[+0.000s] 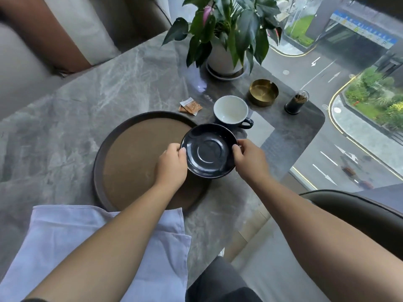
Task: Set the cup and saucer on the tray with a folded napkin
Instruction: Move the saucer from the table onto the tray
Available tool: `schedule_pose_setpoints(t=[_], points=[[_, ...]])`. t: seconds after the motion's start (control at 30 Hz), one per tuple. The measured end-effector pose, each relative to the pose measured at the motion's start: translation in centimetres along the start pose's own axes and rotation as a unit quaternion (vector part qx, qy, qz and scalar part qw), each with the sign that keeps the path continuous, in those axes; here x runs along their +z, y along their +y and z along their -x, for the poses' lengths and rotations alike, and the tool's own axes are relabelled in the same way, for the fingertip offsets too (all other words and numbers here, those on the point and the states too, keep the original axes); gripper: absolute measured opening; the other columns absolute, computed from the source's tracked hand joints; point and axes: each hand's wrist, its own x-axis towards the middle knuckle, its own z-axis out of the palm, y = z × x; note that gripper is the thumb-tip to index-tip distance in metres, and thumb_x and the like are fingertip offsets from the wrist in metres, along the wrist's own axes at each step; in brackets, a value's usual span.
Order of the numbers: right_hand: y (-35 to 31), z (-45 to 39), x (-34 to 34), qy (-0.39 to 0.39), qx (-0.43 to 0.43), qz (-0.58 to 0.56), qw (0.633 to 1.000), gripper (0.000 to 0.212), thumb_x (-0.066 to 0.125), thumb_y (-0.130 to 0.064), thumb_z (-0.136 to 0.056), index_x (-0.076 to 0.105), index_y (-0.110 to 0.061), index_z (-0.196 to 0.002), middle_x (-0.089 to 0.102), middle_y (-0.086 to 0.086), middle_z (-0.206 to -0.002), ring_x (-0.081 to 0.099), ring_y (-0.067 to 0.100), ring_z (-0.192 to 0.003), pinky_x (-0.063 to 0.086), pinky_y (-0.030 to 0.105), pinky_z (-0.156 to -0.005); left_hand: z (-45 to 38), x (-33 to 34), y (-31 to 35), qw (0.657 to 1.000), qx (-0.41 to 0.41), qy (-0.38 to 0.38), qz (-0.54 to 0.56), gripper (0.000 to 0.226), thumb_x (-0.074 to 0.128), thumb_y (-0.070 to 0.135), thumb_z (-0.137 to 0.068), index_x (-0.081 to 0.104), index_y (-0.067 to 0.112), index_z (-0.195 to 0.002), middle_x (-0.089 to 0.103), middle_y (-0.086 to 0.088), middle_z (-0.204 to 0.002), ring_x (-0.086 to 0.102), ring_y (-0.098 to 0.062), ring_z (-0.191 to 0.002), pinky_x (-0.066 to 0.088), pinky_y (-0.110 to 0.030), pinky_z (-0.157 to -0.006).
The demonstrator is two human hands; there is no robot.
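Observation:
A dark blue saucer is held in the air over the right edge of the round brown tray. My left hand grips its left rim and my right hand grips its right rim. The cup, dark blue outside and white inside, stands empty on the table just behind the saucer, handle to the right. A pale white napkin lies spread and unfolded at the table's near edge, partly under my left forearm.
Two sugar sachets lie behind the tray. A potted plant on a white dish, a brass ashtray and a dark toothpick holder stand at the far right of the grey marble table. A window drops off to the right.

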Motion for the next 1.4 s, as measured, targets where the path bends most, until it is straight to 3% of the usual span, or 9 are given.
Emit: schedule_pose_setpoints(t=[0.13, 0.3, 0.4, 0.6, 0.9, 1.4], points=[[-2.1, 0.7, 2.8, -0.028, -0.024, 0.028, 0.999, 0.023, 0.045, -0.03, -0.092, 0.064, -0.02, -0.101, 0.063, -0.008, -0.068, 0.062, 0.016, -0.071, 0.04, 0.025, -0.056, 0.2, -2.6, -2.9, 1.0, -0.018, 0.006, -0.025, 0.023, 0.037, 0.029, -0.096, 0.053, 0.014, -0.089, 0.063, -0.008, -0.088, 0.055, -0.032, -0.084, 0.048, -0.046, -0.075], [-4.1, 1.7, 5.8, -0.052, -0.037, 0.064, 0.996, 0.021, 0.05, -0.032, -0.091, 0.063, -0.016, -0.098, 0.067, 0.001, -0.082, 0.06, 0.022, -0.081, 0.047, 0.033, -0.066, 0.2, -5.3, -6.3, 0.999, -0.029, 0.015, -0.042, 0.024, 0.035, 0.032, -0.097, 0.054, 0.017, -0.097, 0.062, -0.008, -0.09, 0.056, -0.03, -0.082, 0.05, -0.047, -0.074], [-5.1, 2.3, 7.6, -0.064, -0.051, 0.077, 0.994, 0.021, 0.051, -0.033, -0.092, 0.063, -0.017, -0.098, 0.065, -0.003, -0.079, 0.061, 0.021, -0.081, 0.041, 0.03, -0.06, 0.3, -6.5, -8.3, 0.997, -0.042, 0.023, -0.063, 0.024, 0.035, 0.031, -0.097, 0.054, 0.017, -0.097, 0.063, -0.008, -0.089, 0.055, -0.03, -0.082, 0.048, -0.043, -0.071], [-6.9, 3.7, 10.7, -0.077, -0.062, 0.092, 0.991, 0.024, 0.051, -0.035, -0.091, 0.064, -0.016, -0.099, 0.069, 0.001, -0.084, 0.062, 0.023, -0.08, 0.047, 0.033, -0.064, 0.6, -8.5, -11.7, 0.994, -0.055, 0.036, -0.088, 0.025, 0.034, 0.031, -0.098, 0.053, 0.015, -0.096, 0.064, -0.01, -0.091, 0.054, -0.03, -0.081, 0.047, -0.043, -0.069], [-9.0, 4.9, 14.4, -0.102, -0.078, 0.109, 0.986, 0.026, 0.051, -0.036, -0.091, 0.065, -0.017, -0.099, 0.07, 0.002, -0.085, 0.062, 0.024, -0.078, 0.038, 0.029, -0.059, 1.3, -10.8, -15.4, 0.988, -0.08, 0.04, -0.124, 0.026, 0.034, 0.031, -0.098, 0.052, 0.012, -0.103, 0.065, -0.014, -0.101, 0.057, -0.037, -0.088, 0.049, -0.047, -0.076], [-10.3, 5.1, 17.8, -0.128, -0.097, 0.148, 0.976, 0.024, 0.05, -0.034, -0.09, 0.065, -0.016, -0.096, 0.071, 0.007, -0.088, 0.063, 0.033, -0.083, 0.039, 0.03, -0.059, 0.9, -11.5, -19.0, 0.976, -0.077, 0.064, -0.191, 0.023, 0.039, 0.028, -0.098, 0.052, 0.009, -0.1, 0.066, -0.017, -0.091, 0.057, -0.038, -0.08, 0.04, -0.04, -0.066]])
